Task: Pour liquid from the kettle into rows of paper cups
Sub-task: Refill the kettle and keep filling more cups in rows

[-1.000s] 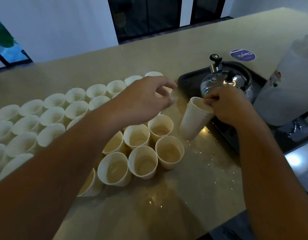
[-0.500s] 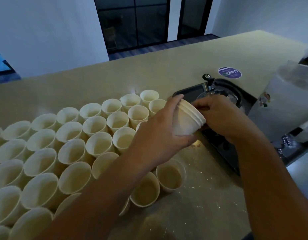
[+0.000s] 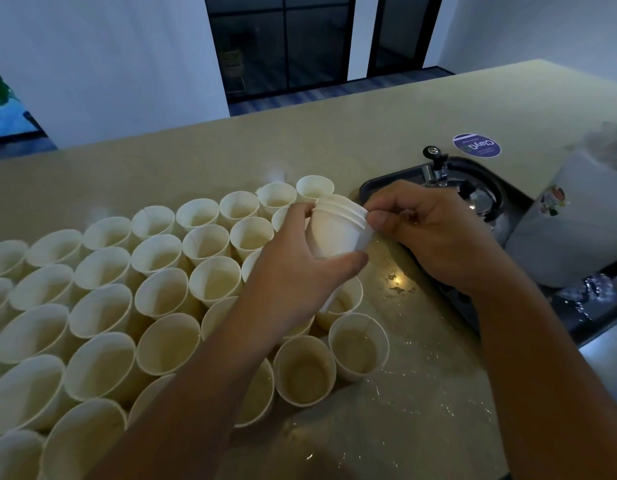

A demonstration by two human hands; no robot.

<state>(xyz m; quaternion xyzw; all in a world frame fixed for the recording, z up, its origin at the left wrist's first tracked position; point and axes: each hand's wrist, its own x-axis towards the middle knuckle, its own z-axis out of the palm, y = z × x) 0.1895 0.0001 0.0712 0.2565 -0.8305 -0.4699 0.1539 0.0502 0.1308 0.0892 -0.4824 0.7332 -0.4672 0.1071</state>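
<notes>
— Since half a second ago, what has shifted?
— Little: the left hand (image 3: 293, 268) still wraps the stack of nested cups (image 3: 338, 230), its grip clamped on the sides, above the bench (image 3: 386, 410).
— Which way does it point?
— Long axis tilted, rims toward one o'clock. White, ribbed with stacked rims.
— The right hand (image 3: 432, 233)?
— Pinching the top rim, kettle (image 3: 473, 199) at two o'clock behind.

Kettle (image 3: 473, 199) mostly hidden behind right hand (image 3: 435, 237); cup rows (image 3: 102, 306) cut off left.
</notes>
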